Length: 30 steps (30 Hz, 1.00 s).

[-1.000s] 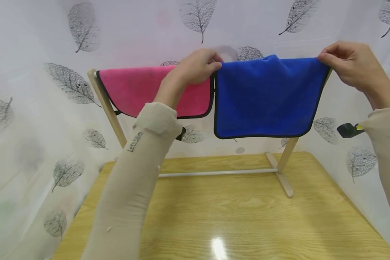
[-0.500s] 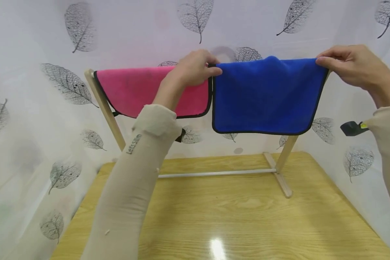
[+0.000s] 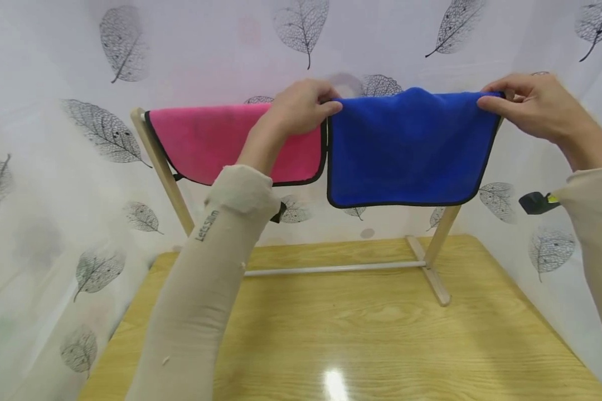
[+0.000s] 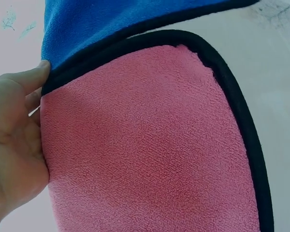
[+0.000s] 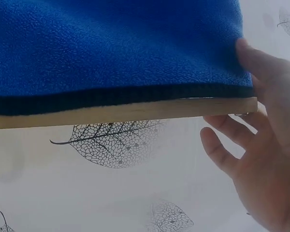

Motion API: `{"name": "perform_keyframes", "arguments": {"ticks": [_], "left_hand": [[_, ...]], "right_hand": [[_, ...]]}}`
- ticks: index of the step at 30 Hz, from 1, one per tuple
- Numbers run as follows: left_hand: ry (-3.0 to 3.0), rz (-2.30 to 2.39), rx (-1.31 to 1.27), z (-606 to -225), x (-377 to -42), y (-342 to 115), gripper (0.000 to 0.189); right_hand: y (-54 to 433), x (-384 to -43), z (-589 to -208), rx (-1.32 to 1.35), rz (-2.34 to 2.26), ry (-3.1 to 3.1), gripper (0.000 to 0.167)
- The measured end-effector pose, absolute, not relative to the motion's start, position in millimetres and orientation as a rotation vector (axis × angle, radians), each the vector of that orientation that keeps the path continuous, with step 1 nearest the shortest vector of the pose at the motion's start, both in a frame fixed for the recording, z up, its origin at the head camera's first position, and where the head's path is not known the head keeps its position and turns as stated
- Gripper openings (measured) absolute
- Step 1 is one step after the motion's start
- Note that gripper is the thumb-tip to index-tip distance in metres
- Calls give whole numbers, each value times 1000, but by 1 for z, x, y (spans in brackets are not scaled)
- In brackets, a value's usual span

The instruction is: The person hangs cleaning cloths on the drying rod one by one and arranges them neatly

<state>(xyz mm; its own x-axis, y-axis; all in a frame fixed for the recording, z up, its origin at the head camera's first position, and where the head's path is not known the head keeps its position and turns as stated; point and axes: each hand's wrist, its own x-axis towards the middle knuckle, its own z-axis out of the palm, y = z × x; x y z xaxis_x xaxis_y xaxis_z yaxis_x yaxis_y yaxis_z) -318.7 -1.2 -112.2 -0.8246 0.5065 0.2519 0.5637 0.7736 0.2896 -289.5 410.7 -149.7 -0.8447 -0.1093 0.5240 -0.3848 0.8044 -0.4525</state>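
Observation:
A blue towel (image 3: 406,150) with black edging hangs folded over the top of a wooden rack (image 3: 164,167). Along its upper edge, right of centre, a small bump rises. My left hand (image 3: 301,108) pinches the towel's top left corner, thumb in front and fingers behind. At the top right corner my right hand (image 3: 537,106) holds the cloth between thumb and fingers; in the right wrist view the end of the rack's post (image 5: 193,107) lies beside these fingers. To the left hangs a pink towel (image 3: 200,142), also black-edged, partly behind my left wrist.
The rack stands on a wood-grain table (image 3: 361,334), a white lower rod (image 3: 331,269) joining its feet. Behind it hangs a pale curtain (image 3: 221,50) printed with leaf skeletons. A dark strap end (image 3: 537,203) sticks out at my right sleeve.
The blue towel's lower hem has risen a little. My right hand has shifted slightly left and down at the top corner; my left hand stays at its corner.

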Motion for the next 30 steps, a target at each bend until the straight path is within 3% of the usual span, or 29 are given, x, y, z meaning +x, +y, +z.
{"name": "perform_keyframes", "arguments": {"ticks": [7,14,23,30], "left_hand": [[-2783,-556,-824,-116,-320,-1,42],[-2756,-553,-803,-119,-322,0,37],[-2794,-517,-784,-118,-322,2,41],[-2779,-497,-806,-119,-322,0,40]], "right_hand": [[409,-292,-147,383,766,-2518,31],[409,-291,-147,374,851,-2514,18],[408,-293,-151,436,636,-2489,41],[405,-293,-149,397,797,-2456,19]]}}
